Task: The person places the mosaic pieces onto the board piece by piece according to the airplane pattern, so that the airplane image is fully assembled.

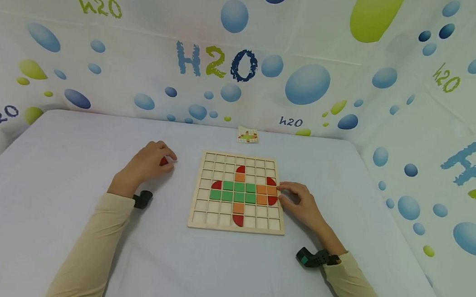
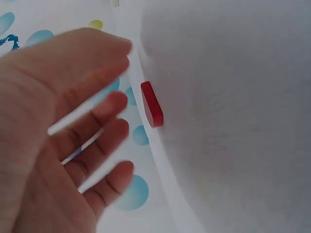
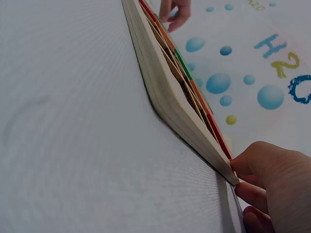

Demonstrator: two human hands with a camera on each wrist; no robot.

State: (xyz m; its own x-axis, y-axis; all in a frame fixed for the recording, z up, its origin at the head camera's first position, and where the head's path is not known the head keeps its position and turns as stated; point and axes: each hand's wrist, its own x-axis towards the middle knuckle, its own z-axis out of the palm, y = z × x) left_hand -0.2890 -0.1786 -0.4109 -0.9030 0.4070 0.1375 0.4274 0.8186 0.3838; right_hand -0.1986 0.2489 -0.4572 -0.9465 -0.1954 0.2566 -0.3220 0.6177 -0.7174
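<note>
My left hand (image 1: 151,160), over the cloth left of the board, has its thumb and fingers spread around a red piece (image 1: 164,161). In the left wrist view the red piece (image 2: 152,105) lies apart from the fingertips. A square wooden grid board (image 1: 206,219) lies flat on the table, bearing green and orange square tiles and red rounded pieces. On its right side my right hand (image 1: 302,204) holds the edge between thumb and forefinger. The right wrist view shows the right hand (image 3: 272,179) at the board's rim (image 3: 180,114), its other fingers partly hidden.
A small picture card (image 1: 248,135) lies behind the board, close to the back of the table. White cloth (image 1: 165,262) covers the tabletop. Behind it hangs a white curtain (image 1: 147,20) printed with blue and green drops.
</note>
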